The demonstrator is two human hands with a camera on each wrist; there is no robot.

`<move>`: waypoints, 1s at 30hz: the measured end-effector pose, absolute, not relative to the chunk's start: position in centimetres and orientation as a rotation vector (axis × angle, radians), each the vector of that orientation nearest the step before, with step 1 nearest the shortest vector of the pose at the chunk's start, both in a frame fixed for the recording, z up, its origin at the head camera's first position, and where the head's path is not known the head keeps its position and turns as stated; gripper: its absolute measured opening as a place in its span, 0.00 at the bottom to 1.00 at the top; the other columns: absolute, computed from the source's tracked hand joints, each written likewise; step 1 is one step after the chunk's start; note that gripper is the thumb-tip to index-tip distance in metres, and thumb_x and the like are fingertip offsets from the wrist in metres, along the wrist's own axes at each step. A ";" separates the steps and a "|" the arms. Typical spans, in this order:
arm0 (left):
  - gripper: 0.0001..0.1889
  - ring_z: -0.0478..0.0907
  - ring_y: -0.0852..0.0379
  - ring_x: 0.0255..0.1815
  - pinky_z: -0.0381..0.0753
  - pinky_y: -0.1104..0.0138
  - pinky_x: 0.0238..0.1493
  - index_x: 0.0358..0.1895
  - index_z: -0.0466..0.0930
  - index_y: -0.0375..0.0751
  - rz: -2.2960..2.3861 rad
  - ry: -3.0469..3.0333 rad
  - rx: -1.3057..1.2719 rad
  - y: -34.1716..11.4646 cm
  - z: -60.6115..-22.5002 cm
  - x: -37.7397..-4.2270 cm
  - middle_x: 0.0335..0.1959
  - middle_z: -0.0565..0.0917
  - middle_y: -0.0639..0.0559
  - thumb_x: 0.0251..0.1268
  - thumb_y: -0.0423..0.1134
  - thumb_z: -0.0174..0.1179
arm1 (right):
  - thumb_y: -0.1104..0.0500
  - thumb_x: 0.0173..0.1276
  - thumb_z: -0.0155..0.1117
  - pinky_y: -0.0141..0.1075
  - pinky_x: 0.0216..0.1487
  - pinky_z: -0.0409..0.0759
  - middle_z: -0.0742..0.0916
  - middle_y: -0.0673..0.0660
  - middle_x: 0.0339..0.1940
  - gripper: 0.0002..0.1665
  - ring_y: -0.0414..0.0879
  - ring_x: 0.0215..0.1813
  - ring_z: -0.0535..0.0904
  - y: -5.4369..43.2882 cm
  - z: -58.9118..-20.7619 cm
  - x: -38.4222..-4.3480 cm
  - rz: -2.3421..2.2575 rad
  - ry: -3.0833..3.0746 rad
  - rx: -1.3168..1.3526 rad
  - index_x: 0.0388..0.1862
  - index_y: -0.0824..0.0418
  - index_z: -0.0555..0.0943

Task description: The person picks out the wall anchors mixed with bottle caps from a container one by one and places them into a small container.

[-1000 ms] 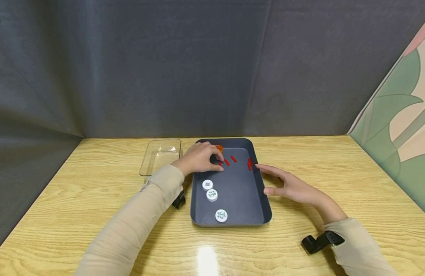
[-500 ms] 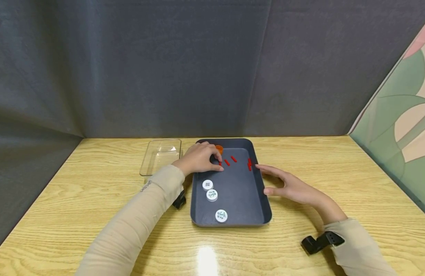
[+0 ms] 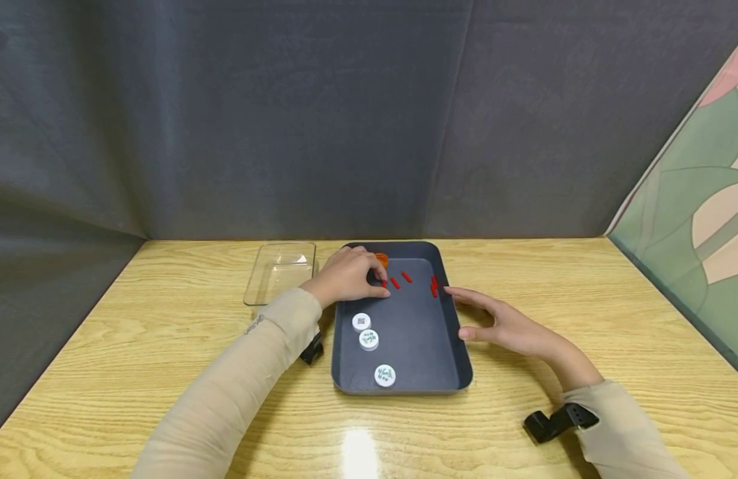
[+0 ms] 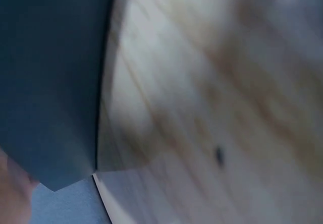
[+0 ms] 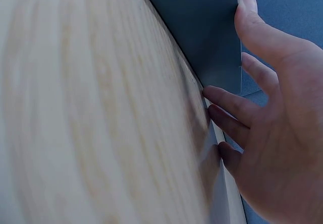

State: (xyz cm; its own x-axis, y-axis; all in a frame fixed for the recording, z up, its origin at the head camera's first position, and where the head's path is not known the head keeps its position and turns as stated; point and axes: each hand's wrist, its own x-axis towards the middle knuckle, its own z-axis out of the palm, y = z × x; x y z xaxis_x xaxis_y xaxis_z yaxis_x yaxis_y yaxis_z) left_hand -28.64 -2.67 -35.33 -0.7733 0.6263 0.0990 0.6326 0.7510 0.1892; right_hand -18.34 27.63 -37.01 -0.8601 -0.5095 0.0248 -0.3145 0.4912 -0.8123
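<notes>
A dark grey tray (image 3: 404,346) lies on the wooden table, with small red capsule-shaped pieces in its far half. My left hand (image 3: 347,274) reaches over the tray's left wall, its thumb and index finger pinching one red piece (image 3: 384,284). Beside that hand lie two more red pieces, one at its fingertips (image 3: 395,283) and a slightly farther one (image 3: 407,277). Partly behind the hand shows an orange round container (image 3: 381,259). My right hand (image 3: 500,322) holds its fingers extended against the tray's right wall, near a cluster of red pieces (image 3: 434,287).
Three white round caps with printed tops stand in the tray's near left part: a far cap (image 3: 361,322), a middle cap (image 3: 369,340) and a near cap (image 3: 384,376). A clear plastic box (image 3: 279,273) stands left of the tray. A grey curtain (image 3: 369,120) hangs behind the table.
Very little differs. The left fingertips and the red piece between them shift slightly; the right hand, tray and caps stay as they were.
</notes>
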 end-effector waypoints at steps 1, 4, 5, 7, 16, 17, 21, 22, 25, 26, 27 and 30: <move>0.15 0.73 0.62 0.48 0.66 0.65 0.59 0.40 0.86 0.60 -0.331 -2.899 -1.046 -2.6 -35.3 -28.6 0.40 0.82 0.67 0.55 0.61 0.70 | 0.54 0.66 0.71 0.26 0.67 0.62 0.68 0.62 0.75 0.45 0.59 0.74 0.62 27.6 -37.0 -18.3 -1.301 2.518 -0.708 0.78 0.57 0.62; 0.15 0.73 0.63 0.46 0.66 0.66 0.59 0.39 0.86 0.60 -0.329 -2.866 -1.044 -2.5 -35.2 -28.3 0.35 0.82 0.69 0.55 0.61 0.70 | 0.55 0.66 0.71 0.27 0.67 0.63 0.68 0.62 0.74 0.45 0.59 0.74 0.63 27.6 -37.1 -18.4 -1.301 2.515 -0.711 0.78 0.57 0.62; 0.15 0.73 0.64 0.45 0.66 0.66 0.59 0.39 0.86 0.60 -0.331 -2.860 -1.043 -2.5 -35.1 -28.2 0.35 0.82 0.69 0.55 0.61 0.70 | 0.55 0.66 0.71 0.27 0.67 0.62 0.69 0.62 0.74 0.45 0.59 0.74 0.63 27.6 -37.1 -18.4 -1.302 2.514 -0.711 0.78 0.57 0.62; 0.15 0.73 0.64 0.45 0.66 0.65 0.59 0.39 0.86 0.61 -0.338 -2.855 -1.037 -2.5 -35.0 -28.0 0.35 0.82 0.70 0.55 0.62 0.70 | 0.55 0.66 0.71 0.27 0.67 0.62 0.69 0.62 0.74 0.45 0.59 0.74 0.63 27.6 -37.1 -18.4 -1.301 2.516 -0.712 0.78 0.57 0.62; 0.15 0.75 0.60 0.48 0.66 0.59 0.62 0.41 0.87 0.60 -0.456 -2.836 -0.992 -3.0 -34.0 -27.0 0.37 0.82 0.67 0.55 0.60 0.70 | 0.55 0.66 0.71 0.26 0.66 0.63 0.68 0.63 0.74 0.45 0.60 0.74 0.63 27.6 -37.1 -18.5 -1.310 2.504 -0.718 0.78 0.58 0.61; 0.15 0.75 0.61 0.48 0.65 0.59 0.63 0.41 0.87 0.60 -0.463 -2.826 -0.989 -3.2 -33.9 -26.9 0.37 0.82 0.67 0.55 0.60 0.70 | 0.55 0.66 0.70 0.26 0.66 0.63 0.68 0.63 0.75 0.45 0.60 0.74 0.62 27.6 -37.1 -18.5 -1.310 2.504 -0.717 0.78 0.58 0.61; 0.13 0.76 0.60 0.49 0.64 0.61 0.65 0.40 0.87 0.60 -0.499 -2.770 -0.989 -3.7 -33.6 -26.5 0.38 0.83 0.67 0.54 0.59 0.71 | 0.55 0.66 0.70 0.25 0.66 0.63 0.67 0.63 0.75 0.45 0.60 0.74 0.62 27.7 -37.1 -18.4 -1.311 2.503 -0.716 0.78 0.58 0.61; 0.13 0.76 0.60 0.49 0.63 0.61 0.65 0.40 0.87 0.60 -0.500 -2.757 -0.987 -3.9 -33.5 -26.4 0.39 0.83 0.67 0.54 0.59 0.71 | 0.55 0.66 0.70 0.25 0.66 0.63 0.67 0.63 0.75 0.45 0.60 0.74 0.62 27.7 -37.1 -18.4 -1.311 2.504 -0.716 0.78 0.58 0.61; 0.14 0.77 0.58 0.51 0.63 0.61 0.66 0.40 0.88 0.60 -0.507 -2.731 -0.977 -4.4 -33.3 -26.0 0.41 0.84 0.65 0.54 0.59 0.71 | 0.55 0.66 0.70 0.26 0.66 0.63 0.68 0.63 0.75 0.45 0.59 0.74 0.62 27.7 -37.2 -18.4 -1.315 2.502 -0.715 0.78 0.58 0.61; 0.13 0.77 0.58 0.52 0.64 0.61 0.66 0.40 0.88 0.60 -0.513 -2.727 -0.967 -4.5 -33.3 -25.8 0.41 0.84 0.65 0.54 0.59 0.71 | 0.55 0.66 0.70 0.26 0.66 0.63 0.68 0.63 0.75 0.45 0.59 0.74 0.62 27.7 -37.2 -18.4 -1.314 2.504 -0.716 0.78 0.58 0.61; 0.13 0.77 0.58 0.52 0.64 0.60 0.66 0.39 0.88 0.60 -0.522 -2.723 -0.959 -4.7 -33.3 -25.7 0.40 0.84 0.65 0.54 0.59 0.71 | 0.55 0.66 0.70 0.26 0.66 0.63 0.68 0.63 0.75 0.45 0.59 0.74 0.63 27.7 -37.2 -18.4 -1.311 2.508 -0.717 0.78 0.58 0.61; 0.13 0.76 0.56 0.56 0.65 0.58 0.66 0.39 0.88 0.61 -0.581 -2.709 -0.922 -5.4 -33.1 -25.2 0.39 0.84 0.66 0.54 0.59 0.71 | 0.55 0.66 0.70 0.25 0.66 0.63 0.68 0.63 0.74 0.45 0.59 0.74 0.63 27.6 -37.1 -18.4 -1.304 2.518 -0.719 0.78 0.58 0.61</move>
